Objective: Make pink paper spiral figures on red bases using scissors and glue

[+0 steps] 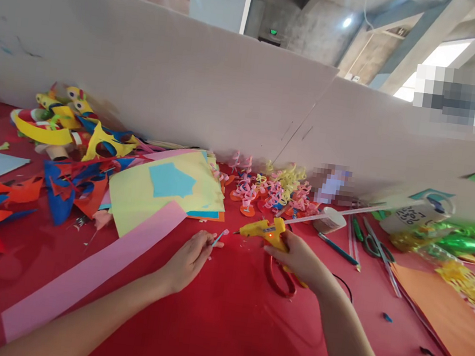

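My right hand [297, 258] is wrapped round a yellow hot glue gun [263, 231], whose nozzle points left over the red table [220, 320]. My left hand [189, 260] pinches a small thin strip of paper [220, 237], pink and blue, close to the nozzle tip. Red-handled scissors [279, 277] lie on the table under my right hand. A long pink paper strip [91, 272] lies just left of my left forearm.
Yellow, pink and blue paper sheets [167, 189] lie behind my left hand. Curled pink and yellow paper shapes [273, 191] sit at the back by a white partition [189, 74]. Cut paper scraps [64, 180] pile at left. Tape roll [331, 218], pens, scissors [374, 244], orange sheet [446, 313] at right.
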{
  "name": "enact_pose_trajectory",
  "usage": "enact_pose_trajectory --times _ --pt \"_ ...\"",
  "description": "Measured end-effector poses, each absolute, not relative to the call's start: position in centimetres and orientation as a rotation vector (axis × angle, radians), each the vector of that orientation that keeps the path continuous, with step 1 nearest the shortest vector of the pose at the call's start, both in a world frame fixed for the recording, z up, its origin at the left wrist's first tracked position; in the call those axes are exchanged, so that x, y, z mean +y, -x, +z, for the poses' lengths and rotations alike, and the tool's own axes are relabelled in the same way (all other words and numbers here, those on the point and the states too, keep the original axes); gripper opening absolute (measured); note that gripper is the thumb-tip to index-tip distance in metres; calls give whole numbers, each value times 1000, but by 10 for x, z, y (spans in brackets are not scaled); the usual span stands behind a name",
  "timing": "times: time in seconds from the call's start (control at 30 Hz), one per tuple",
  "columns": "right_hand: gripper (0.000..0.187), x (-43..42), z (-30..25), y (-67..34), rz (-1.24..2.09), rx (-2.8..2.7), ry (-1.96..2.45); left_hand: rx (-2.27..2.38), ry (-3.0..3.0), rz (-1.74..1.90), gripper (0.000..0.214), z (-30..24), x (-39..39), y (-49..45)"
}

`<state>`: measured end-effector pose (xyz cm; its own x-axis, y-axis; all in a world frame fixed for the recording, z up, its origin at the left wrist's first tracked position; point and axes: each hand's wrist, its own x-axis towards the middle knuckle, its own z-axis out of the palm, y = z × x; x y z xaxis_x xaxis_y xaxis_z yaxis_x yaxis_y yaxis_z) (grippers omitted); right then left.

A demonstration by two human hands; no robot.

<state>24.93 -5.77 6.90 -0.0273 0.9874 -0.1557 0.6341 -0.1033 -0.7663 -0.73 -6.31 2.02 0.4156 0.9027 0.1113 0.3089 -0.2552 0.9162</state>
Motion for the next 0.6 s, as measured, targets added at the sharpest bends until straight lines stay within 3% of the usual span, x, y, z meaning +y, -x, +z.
enact_pose_trajectory --times 0.17,0.6 --pt "28 -61 68 -231 783 -1770 1957 994 -1600 906 12 23 -62 8" --pt "26 -67 68 -231 910 -1933 1839 820 -666 1108 15 32 -57 2"
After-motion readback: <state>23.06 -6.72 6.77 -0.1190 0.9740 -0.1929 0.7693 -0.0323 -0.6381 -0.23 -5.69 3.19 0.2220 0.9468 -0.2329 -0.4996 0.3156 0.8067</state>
